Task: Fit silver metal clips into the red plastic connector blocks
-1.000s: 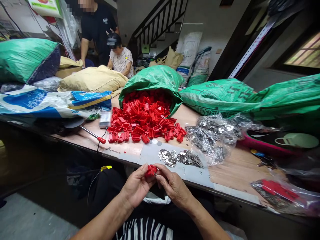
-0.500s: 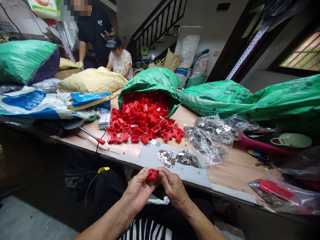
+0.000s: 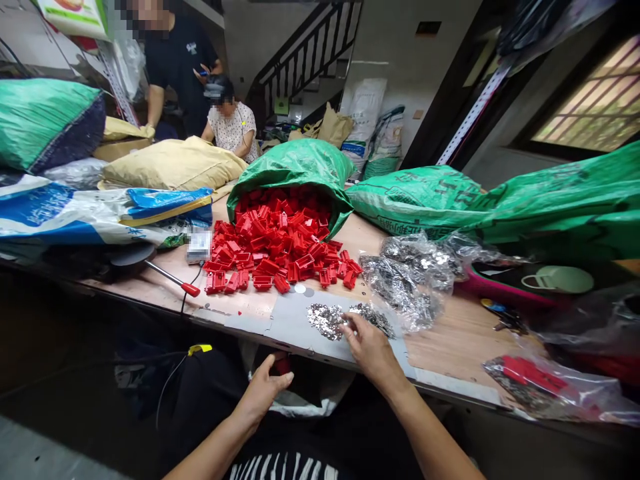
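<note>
My left hand (image 3: 263, 392) is in front of the table's edge, thumb and fingers apart. Just beyond its fingertips a dark red plastic part (image 3: 283, 363) shows in shadow, apparently loose from the grip. Below lies the rim of a white bag (image 3: 313, 408) at my lap. My right hand (image 3: 369, 348) reaches over the table, fingers stretched and slightly apart, tips at a pile of small shiny metal pieces (image 3: 324, 321). Behind those fingers, a second, darker pile of metal pieces (image 3: 383, 321) is partly covered. Both piles lie on a grey sheet (image 3: 290, 320).
Red plastic housings (image 3: 280, 247) spill from a green sack (image 3: 295, 163). Clear bags of metal pieces (image 3: 405, 283) lie to the right, near a pink-rimmed tray (image 3: 500, 287). A red-tipped lever (image 3: 173, 277) juts out at left. Two people are beyond the table.
My hands were together on a red part. They have separated: the left moved down and left and opened, while the right moved up and right to the metal piles. The view shifted slightly.
</note>
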The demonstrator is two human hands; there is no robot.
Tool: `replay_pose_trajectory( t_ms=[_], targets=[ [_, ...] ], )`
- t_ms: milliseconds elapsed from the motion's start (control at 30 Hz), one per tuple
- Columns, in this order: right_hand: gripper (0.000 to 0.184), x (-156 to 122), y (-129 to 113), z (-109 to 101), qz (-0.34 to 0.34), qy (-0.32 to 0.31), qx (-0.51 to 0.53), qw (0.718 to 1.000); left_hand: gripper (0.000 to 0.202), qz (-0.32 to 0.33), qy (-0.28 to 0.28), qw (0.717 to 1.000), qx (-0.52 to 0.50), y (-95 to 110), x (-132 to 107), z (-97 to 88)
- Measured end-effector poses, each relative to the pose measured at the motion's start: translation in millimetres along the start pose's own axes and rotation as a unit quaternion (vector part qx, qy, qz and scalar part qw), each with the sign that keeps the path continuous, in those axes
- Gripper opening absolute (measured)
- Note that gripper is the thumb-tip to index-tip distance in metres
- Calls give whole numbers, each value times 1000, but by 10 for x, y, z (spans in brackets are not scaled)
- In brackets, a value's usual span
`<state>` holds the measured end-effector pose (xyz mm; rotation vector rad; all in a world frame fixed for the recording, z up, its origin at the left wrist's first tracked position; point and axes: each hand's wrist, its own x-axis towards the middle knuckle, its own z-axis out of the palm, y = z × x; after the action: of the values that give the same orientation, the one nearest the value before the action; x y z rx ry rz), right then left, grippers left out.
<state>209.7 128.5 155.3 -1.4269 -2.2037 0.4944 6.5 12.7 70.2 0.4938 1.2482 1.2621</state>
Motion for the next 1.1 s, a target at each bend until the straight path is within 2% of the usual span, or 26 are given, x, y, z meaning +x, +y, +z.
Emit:
replay_pose_trajectory(
  t_ms=[100, 200, 267, 433, 633, 833, 900, 1000, 1100],
  targets=[
    [24, 167, 214, -93, 7, 51, -77, 996, 63, 1, -3, 998, 56, -79, 48, -56],
    [25, 268, 324, -147, 15, 52, -124, 991, 52, 19, 9, 997, 69, -114, 62, -85],
    [26, 320, 300, -140, 8, 35, -130, 991, 42, 28, 15, 997, 75, -122, 63, -86],
    [24, 489, -47, 10, -27, -15, -127, 991, 31, 17, -1, 994, 105, -108, 28, -42],
    [29, 778, -540, 349, -90, -69, -114, 987, 27, 14, -23, 994, 106, -25, -56, 9],
    [22, 1018, -811, 672, -87, -81, -113, 986, 26, 38, -26, 996, 76, 77, -78, 27],
    [15, 1029, -850, 693, -87, -84, -106, 987, 25, 50, -32, 997, 57, 138, -97, 37],
    [11, 926, -873, 613, -95, -83, -81, 989, 24, 71, -26, 997, 32, 241, -144, 49],
    [11, 676, -868, 463, -107, -85, -42, 990, 34, 145, 25, 989, 18, 332, -189, 60]
  ],
)
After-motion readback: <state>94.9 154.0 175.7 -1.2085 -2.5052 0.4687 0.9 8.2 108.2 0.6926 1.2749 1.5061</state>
